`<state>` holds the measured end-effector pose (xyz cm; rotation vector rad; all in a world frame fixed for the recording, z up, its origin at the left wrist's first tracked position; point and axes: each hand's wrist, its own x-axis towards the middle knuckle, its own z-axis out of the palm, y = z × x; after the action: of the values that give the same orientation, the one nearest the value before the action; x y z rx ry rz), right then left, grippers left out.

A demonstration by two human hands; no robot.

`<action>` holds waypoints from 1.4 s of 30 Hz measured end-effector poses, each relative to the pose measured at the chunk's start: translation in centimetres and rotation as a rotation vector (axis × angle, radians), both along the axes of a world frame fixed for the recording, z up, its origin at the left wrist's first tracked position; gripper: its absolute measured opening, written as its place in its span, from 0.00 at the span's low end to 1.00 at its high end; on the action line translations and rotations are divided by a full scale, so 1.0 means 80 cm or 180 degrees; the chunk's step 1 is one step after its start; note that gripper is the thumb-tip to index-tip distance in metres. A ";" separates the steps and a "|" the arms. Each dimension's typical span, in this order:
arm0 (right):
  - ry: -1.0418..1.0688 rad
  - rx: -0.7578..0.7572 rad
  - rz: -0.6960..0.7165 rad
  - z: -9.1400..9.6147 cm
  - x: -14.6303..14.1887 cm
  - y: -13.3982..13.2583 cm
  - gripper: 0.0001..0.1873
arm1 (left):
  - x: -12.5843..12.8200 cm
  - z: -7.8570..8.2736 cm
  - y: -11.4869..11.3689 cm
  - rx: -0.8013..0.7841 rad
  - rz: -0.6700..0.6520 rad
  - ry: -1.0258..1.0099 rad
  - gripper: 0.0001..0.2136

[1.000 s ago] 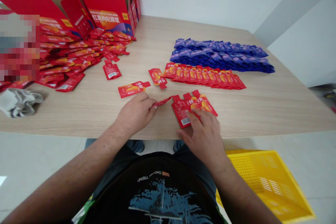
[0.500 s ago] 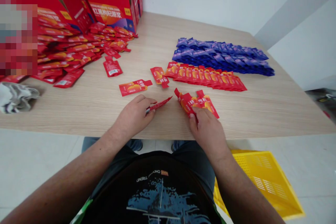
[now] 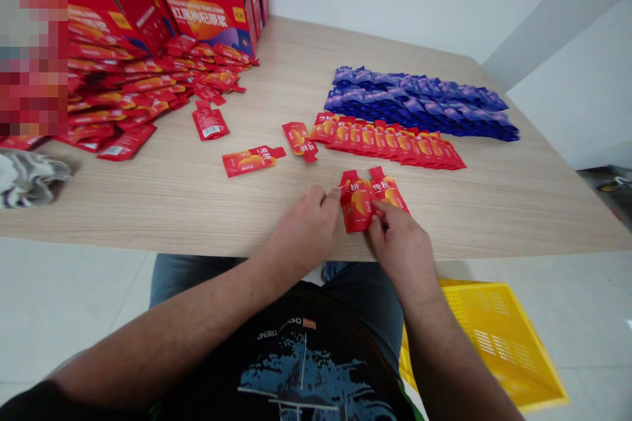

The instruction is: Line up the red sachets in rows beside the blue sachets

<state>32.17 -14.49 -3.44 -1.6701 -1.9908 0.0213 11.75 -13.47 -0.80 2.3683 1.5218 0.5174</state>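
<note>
Along the far side of the table: I read a heap of red sachets [image 3: 133,85] at the left, in front of red cardboard cartons [image 3: 197,3] standing on end against the wall. A pixelated patch [image 3: 32,59] hides the heap's left end.

Table: pale wood-grain table [image 3: 162,204], with the hands working at its near edge.

Right of centre: a row of overlapping red sachets [image 3: 390,145] lies just in front of a larger block of blue-purple sachets [image 3: 419,105].

Loose items: a single red sachet [image 3: 210,123] lies barcode up near the heap. A second sachet [image 3: 251,161] and a third [image 3: 299,141] lie apart, left of the row.

Left edge: a crumpled grey cloth [image 3: 29,177].

Floor: a yellow plastic crate [image 3: 498,342] sits below the table's near edge, to my right.

Work item: two red sachets [image 3: 363,200] stand close together near the table's edge, just in front of the row, not touching it as far as I can read.

Left hand [image 3: 303,233]: knuckles up, fingers curled, fingertips at the sachets' left edge; grip unclear, I cannot tell.

Right hand [image 3: 399,250]: wrist low, fingers pinching the sachets' lower right; grasping them.
</note>
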 end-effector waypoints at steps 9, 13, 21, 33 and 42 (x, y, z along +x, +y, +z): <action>0.0129 0.0197 -0.0035 0.005 0.035 -0.007 0.16 | 0.026 -0.006 -0.007 -0.0330 -0.0389 -0.0279 0.31; 0.0124 0.0384 -0.0183 0.001 0.066 0.005 0.16 | 0.022 -0.006 -0.004 -0.0119 -0.0437 0.0030 0.27; 0.0113 0.0087 0.0299 -0.017 0.081 0.013 0.26 | 0.016 -0.013 0.007 0.0230 -0.0457 0.0192 0.22; 0.0045 0.0317 0.0262 -0.026 0.060 -0.010 0.31 | -0.017 0.003 0.024 -0.0021 -0.0679 0.0055 0.19; 0.0302 0.0468 0.0130 -0.033 0.066 -0.011 0.34 | -0.149 0.005 0.111 0.0278 0.0911 0.0836 0.22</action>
<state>37.44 -15.39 -6.04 -1.5083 -1.9079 -0.0298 -0.15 -4.62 -0.43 2.3703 2.0112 0.3476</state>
